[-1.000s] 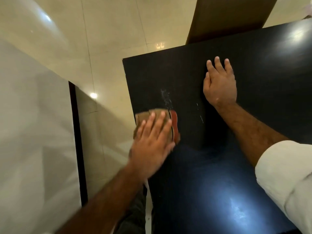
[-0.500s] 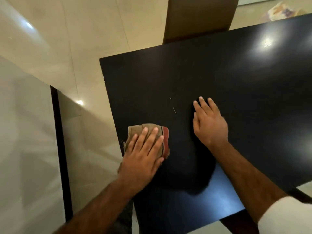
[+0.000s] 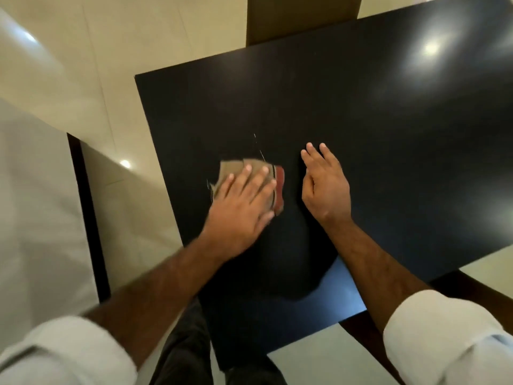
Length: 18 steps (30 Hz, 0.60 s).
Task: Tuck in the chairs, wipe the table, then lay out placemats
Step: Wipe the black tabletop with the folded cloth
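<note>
A glossy black table [image 3: 361, 129] fills the middle and right of the head view. My left hand [image 3: 241, 207] presses flat, fingers straight, on a folded tan cloth [image 3: 236, 169] with a red stripe, near the table's left edge. Just to its right my right hand [image 3: 326, 187] rests on the tabletop with fingers loosely bent, holding nothing. A few thin pale scratch-like marks [image 3: 259, 147] show on the surface just beyond the cloth.
A brown chair back [image 3: 299, 18] stands against the table's far edge. Cream floor tiles [image 3: 111, 65] lie to the left and beyond. A pale wall panel [image 3: 36, 204] with a dark vertical edge rises at the left. My dark trouser leg [image 3: 183, 345] is at the near corner.
My left hand has slid the cloth rightward, away from the table's left edge. My right hand has drawn back toward me and its fingers have lifted and bent. The camera view has shifted.
</note>
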Motion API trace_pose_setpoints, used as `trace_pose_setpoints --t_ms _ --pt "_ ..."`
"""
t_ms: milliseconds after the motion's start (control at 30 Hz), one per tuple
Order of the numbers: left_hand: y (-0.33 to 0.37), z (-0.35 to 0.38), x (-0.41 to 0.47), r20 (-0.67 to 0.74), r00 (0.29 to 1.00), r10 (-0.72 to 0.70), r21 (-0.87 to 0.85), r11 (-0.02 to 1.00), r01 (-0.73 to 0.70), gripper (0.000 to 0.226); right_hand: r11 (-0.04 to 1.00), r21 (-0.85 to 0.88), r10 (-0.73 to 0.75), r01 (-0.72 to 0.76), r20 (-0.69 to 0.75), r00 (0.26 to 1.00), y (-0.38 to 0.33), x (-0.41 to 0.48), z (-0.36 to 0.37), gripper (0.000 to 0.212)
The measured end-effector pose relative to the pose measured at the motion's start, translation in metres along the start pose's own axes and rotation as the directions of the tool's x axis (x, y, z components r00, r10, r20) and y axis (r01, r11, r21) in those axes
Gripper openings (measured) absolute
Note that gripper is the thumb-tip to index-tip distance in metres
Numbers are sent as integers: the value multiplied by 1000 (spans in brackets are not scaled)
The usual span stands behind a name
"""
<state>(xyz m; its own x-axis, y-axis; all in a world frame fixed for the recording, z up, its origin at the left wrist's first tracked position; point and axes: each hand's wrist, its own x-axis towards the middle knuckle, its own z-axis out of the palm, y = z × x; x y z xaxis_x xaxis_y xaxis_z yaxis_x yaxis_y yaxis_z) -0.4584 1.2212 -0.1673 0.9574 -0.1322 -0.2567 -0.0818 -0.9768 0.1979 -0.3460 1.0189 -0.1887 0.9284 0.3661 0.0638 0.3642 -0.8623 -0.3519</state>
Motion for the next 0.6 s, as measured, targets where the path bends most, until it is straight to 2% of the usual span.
trace_pose_setpoints --t_ms 100,167,267,400,467,600 --pt "42 34 -110 37 995 93 14 995 -94 69 997 55 44 -44 10 999 0 0 -6 50" --pt "42 45 -151 72 992 101 40 994 -104 70 998 35 46 -48 44 998 -3 -1 -8 51" --pt "3 35 -129 55 995 87 46 995 -89 71 999 -13 34 -34 53 998 -6 -4 -9 53" --pt "-59 2 -40 5 994 -111 -4 994 112 71 996 -84 40 -31 102 994 -14 -9 -13 54" --pt "-65 -2 -25 -5 987 -163 -23 986 163 72 992 -127 46 -27 151 987 -22 -13 -18 57" --pt "-25 21 -78 -7 999 -53 -7 999 53 76 980 -189 109 -68 217 970 -39 -41 -22 63"
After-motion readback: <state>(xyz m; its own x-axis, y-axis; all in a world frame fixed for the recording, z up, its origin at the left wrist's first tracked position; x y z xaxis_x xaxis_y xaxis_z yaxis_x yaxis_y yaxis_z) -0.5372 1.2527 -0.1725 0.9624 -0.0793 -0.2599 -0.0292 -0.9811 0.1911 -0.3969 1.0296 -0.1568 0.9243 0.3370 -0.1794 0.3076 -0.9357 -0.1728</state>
